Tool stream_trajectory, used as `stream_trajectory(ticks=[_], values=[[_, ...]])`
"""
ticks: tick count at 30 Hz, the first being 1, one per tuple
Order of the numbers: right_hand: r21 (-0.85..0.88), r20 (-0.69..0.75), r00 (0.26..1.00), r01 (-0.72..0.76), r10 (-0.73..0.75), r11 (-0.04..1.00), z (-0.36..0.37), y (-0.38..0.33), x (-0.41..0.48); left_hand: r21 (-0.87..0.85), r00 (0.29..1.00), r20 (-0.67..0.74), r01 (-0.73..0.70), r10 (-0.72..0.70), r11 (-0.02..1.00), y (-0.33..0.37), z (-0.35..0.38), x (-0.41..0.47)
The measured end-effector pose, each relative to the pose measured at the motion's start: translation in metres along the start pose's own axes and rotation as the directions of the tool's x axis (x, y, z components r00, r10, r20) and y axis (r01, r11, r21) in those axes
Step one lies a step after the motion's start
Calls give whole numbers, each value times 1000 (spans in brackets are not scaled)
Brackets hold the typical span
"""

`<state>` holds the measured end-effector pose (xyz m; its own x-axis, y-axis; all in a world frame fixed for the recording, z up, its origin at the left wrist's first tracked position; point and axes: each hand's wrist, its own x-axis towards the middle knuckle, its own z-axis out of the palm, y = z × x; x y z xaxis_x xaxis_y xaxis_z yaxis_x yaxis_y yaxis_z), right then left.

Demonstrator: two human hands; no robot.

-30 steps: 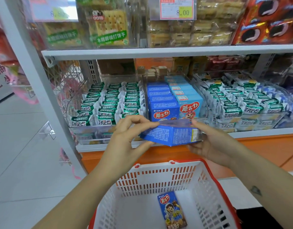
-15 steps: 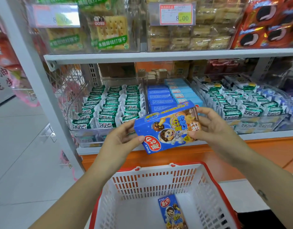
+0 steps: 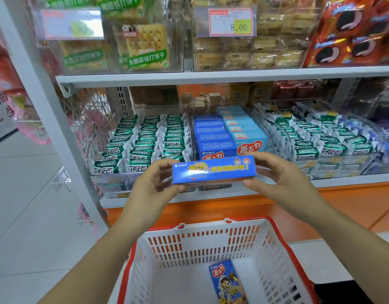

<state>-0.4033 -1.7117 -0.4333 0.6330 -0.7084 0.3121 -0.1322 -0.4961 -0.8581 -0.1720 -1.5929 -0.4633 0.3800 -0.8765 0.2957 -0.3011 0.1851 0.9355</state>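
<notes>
Half a second ago the blue box showed its printed cartoon face; it has since been turned so that a narrow long side faces the camera, lying level. Both hands hold it by its ends: the left hand pinches the left end between thumb and curled fingers, and the right hand grips the right end the same way. It sits in the air in front of the lower shelf, just before the clear bin of matching blue boxes, and above the red and white basket. On the basket's floor lies another box of the same kind, face up. Green-wrapped snacks fill the bin to the left, and more stand to the right.
</notes>
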Motion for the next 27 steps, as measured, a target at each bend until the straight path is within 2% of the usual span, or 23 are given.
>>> stream_trajectory(ticks=[4, 8, 12, 15, 19, 23, 27], values=[[5, -23, 999, -25, 26, 1000, -4, 1, 2, 24, 993, 1, -118, 118, 993, 14, 5, -5], [-135, 87, 996, 31, -19, 990, 5, -7, -1, 189, 988, 27, -153, 151, 970, 28, 11, -11], [-235, 178, 979, 137, -96, 962, 16, -22, -3, 370, 967, 110, -255, 231, 893, 38, 21, -17], [-254, 200, 972, 172, -122, 952, 21, -29, -2, 409, 954, 139, -300, 266, 862, 41, 25, -17], [-417, 211, 964, 239, -162, 877, 17, -35, 3, 417, 935, 162, -354, 314, 837, 46, 28, -17], [-426, 86, 964, 263, -250, 866, 3, -52, 10, 408, 885, 95, -453, 456, 793, 55, 21, -7], [-395, -106, 938, 265, -330, 880, -5, -55, 30, 447, 859, 1, -459, 512, 768, 63, 10, 15]])
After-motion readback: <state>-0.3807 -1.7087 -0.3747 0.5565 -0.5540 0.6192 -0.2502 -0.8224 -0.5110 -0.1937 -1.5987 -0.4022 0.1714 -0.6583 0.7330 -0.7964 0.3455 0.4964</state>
